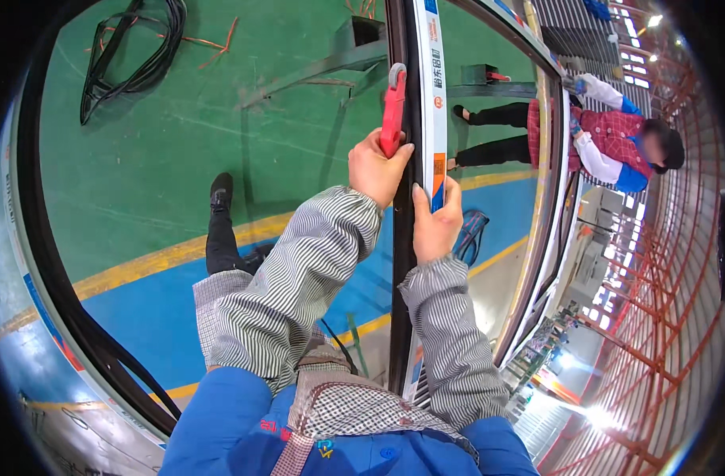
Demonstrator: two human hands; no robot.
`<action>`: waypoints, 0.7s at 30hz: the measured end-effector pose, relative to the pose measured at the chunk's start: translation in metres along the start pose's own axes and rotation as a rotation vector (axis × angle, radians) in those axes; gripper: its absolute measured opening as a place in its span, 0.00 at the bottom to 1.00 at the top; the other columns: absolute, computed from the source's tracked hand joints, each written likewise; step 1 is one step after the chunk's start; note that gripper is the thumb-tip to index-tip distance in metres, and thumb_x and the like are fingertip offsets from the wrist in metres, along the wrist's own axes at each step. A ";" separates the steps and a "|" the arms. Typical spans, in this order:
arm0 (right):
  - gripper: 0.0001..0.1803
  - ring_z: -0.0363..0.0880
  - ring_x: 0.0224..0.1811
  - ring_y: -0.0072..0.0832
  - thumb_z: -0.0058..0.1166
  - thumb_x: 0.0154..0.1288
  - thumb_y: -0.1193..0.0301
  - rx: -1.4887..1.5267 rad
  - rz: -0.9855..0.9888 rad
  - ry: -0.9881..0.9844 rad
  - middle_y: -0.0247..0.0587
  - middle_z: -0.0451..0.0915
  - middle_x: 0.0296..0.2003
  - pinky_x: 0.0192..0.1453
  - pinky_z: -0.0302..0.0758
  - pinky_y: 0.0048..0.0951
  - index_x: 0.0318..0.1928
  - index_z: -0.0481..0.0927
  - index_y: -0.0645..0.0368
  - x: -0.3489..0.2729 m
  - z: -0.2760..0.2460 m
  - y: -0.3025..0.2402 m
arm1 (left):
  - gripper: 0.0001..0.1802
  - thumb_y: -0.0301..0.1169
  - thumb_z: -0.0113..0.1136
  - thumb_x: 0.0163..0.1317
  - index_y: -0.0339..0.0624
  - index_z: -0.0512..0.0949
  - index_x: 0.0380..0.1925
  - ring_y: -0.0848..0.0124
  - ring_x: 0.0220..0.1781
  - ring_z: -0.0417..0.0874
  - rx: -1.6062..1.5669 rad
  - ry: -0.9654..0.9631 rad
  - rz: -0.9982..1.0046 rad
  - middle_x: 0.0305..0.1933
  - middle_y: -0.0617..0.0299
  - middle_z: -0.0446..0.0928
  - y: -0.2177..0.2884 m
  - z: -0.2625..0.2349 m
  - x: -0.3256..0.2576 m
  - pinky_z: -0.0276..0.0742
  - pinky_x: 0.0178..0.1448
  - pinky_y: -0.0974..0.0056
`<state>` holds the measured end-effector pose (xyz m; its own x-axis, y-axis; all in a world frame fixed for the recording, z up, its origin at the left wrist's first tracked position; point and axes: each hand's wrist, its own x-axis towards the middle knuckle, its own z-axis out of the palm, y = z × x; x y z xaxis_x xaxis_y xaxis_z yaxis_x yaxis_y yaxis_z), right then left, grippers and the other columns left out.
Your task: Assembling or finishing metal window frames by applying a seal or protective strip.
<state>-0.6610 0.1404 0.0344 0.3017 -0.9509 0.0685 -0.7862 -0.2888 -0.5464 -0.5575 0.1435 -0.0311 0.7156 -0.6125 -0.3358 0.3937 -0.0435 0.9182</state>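
Note:
My left hand (376, 170) is closed round a red-handled roller tool (393, 111). The small grey wheel at its far end lies against the dark edge strip (403, 278) of a long frame bar (432, 87). White and coloured printed film covers the bar's face. A little nearer to me and to the right, my right hand (438, 226) grips the same bar, thumb along the dark strip. Its other fingers are partly hidden behind the bar. Both forearms wear striped sleeve covers.
The bar belongs to a large frame (41, 238) around open spaces. Black strip coils (168, 47) lie on the green floor at far left. Grey metal stands (362, 51) are beneath the frame. At right, another person (608, 139) in a red checked vest stands by the far rail.

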 end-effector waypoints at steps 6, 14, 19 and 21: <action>0.13 0.73 0.34 0.22 0.62 0.55 0.75 0.025 0.154 -0.072 0.36 0.75 0.31 0.42 0.71 0.25 0.37 0.70 0.63 0.012 -0.002 -0.009 | 0.13 0.31 0.68 0.48 0.36 0.80 0.33 0.61 0.29 0.84 -0.008 -0.007 -0.036 0.26 0.51 0.81 0.007 -0.001 -0.002 0.77 0.37 0.62; 0.14 0.74 0.38 0.23 0.59 0.59 0.75 0.072 0.086 -0.080 0.39 0.77 0.35 0.47 0.70 0.25 0.42 0.71 0.66 0.004 -0.004 -0.006 | 0.11 0.28 0.67 0.48 0.35 0.79 0.32 0.70 0.22 0.81 -0.213 -0.073 -0.125 0.21 0.55 0.79 -0.007 0.000 0.004 0.76 0.31 0.65; 0.22 0.74 0.43 0.28 0.61 0.56 0.73 -0.074 -0.025 -0.102 0.43 0.75 0.41 0.50 0.70 0.28 0.49 0.68 0.66 0.007 0.001 0.002 | 0.11 0.23 0.65 0.48 0.34 0.77 0.32 0.74 0.21 0.78 -0.122 -0.129 -0.120 0.23 0.59 0.78 0.004 -0.002 0.014 0.74 0.28 0.68; 0.31 0.74 0.48 0.38 0.64 0.51 0.72 -0.282 -0.100 -0.117 0.50 0.72 0.46 0.53 0.69 0.34 0.53 0.64 0.66 0.009 0.001 -0.010 | 0.10 0.19 0.64 0.49 0.34 0.75 0.32 0.77 0.20 0.74 -0.252 -0.226 -0.233 0.23 0.64 0.75 0.006 -0.003 0.019 0.71 0.25 0.71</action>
<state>-0.6503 0.1344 0.0396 0.4317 -0.9020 0.0049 -0.8633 -0.4147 -0.2877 -0.5399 0.1342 -0.0324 0.4569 -0.7682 -0.4484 0.6795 -0.0239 0.7333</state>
